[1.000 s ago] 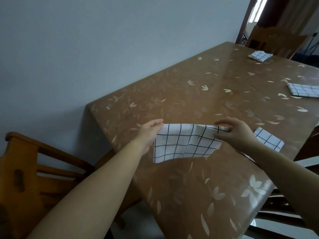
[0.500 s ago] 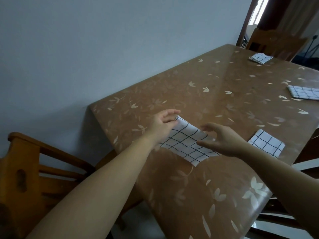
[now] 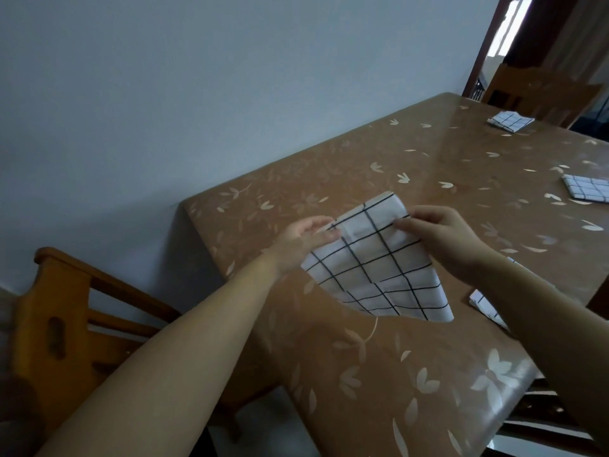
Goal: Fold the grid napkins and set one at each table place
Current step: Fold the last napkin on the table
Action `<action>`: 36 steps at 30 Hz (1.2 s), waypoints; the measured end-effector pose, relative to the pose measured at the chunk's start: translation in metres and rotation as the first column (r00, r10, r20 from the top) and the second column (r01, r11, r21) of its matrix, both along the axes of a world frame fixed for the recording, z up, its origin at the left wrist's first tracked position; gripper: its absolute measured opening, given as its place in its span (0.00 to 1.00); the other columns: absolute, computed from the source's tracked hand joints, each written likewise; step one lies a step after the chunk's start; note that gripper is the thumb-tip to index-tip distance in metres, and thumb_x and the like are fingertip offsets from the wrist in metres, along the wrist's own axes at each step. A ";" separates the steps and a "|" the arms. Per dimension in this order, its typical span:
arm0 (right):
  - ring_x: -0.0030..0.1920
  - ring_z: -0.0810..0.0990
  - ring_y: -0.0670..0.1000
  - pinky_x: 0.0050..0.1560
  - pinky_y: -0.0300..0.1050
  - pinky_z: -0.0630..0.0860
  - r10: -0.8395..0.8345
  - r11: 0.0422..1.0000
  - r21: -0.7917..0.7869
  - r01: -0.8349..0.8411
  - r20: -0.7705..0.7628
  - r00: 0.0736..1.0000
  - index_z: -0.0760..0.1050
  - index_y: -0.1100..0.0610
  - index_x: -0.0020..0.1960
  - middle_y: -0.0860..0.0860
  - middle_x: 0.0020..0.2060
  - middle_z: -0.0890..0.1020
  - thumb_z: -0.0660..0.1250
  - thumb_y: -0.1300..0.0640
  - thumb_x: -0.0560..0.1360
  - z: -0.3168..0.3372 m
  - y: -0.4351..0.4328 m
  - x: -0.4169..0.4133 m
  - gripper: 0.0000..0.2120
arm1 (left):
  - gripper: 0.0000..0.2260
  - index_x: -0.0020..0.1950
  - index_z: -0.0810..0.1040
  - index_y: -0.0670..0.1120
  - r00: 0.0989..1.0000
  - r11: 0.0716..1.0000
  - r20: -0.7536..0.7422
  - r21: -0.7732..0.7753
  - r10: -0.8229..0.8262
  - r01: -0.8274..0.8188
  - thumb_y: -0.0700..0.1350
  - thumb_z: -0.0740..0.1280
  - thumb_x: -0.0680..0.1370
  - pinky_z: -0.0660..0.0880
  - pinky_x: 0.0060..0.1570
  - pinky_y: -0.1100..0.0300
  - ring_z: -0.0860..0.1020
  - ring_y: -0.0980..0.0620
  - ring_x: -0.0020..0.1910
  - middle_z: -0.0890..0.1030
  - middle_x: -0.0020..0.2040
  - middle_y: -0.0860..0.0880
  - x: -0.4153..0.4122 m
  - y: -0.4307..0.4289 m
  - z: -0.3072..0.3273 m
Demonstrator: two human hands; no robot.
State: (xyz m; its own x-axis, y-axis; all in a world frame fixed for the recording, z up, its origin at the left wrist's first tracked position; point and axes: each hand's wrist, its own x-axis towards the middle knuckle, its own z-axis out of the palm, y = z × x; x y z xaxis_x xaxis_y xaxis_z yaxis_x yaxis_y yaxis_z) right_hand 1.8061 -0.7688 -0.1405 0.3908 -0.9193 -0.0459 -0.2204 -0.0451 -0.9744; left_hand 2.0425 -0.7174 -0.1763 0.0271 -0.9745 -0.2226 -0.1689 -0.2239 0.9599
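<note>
Now — left hand [image 3: 303, 239], right hand [image 3: 445, 239] each pinch grid napkin [image 3: 379, 272] | long axis far-to-near

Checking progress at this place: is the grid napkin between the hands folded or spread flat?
Partly folded. The napkin shows overlapping layers near its lower edge, and the left hand and right hand pinch its sides.

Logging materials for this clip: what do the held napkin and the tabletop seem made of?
Held napkin: likely woven cloth, matte white with black grid; it sags and creases. Tabletop: probably glossy plastic or glass over a brown leaf print; it mirrors window light.
</note>
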 end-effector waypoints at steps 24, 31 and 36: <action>0.43 0.85 0.48 0.42 0.42 0.81 -0.146 0.988 0.050 0.146 0.008 0.989 0.82 0.52 0.50 0.50 0.43 0.86 0.68 0.57 0.77 -0.031 -0.017 -0.029 0.05 | 0.16 0.60 0.78 0.39 0.856 0.962 -0.451 0.215 0.251 -0.169 0.49 0.68 0.78 0.79 0.54 0.46 0.82 0.41 0.55 0.82 0.57 0.39 -0.029 -0.023 -0.031; 0.41 0.86 0.51 0.42 0.42 0.83 -0.172 0.984 0.042 0.171 0.006 0.985 0.83 0.58 0.44 0.54 0.40 0.86 0.68 0.57 0.77 -0.027 -0.022 -0.028 0.07 | 0.17 0.60 0.80 0.42 0.857 0.962 -0.441 0.174 0.267 -0.210 0.53 0.67 0.78 0.75 0.61 0.42 0.81 0.41 0.57 0.83 0.57 0.41 -0.025 -0.029 -0.034; 0.40 0.85 0.52 0.40 0.45 0.81 -0.121 0.985 0.124 0.118 0.020 0.992 0.82 0.62 0.48 0.54 0.38 0.85 0.68 0.56 0.76 -0.027 -0.018 -0.026 0.09 | 0.21 0.64 0.79 0.45 0.849 0.967 -0.463 0.152 0.254 -0.206 0.57 0.68 0.77 0.72 0.64 0.39 0.80 0.41 0.60 0.82 0.59 0.42 -0.024 -0.030 -0.032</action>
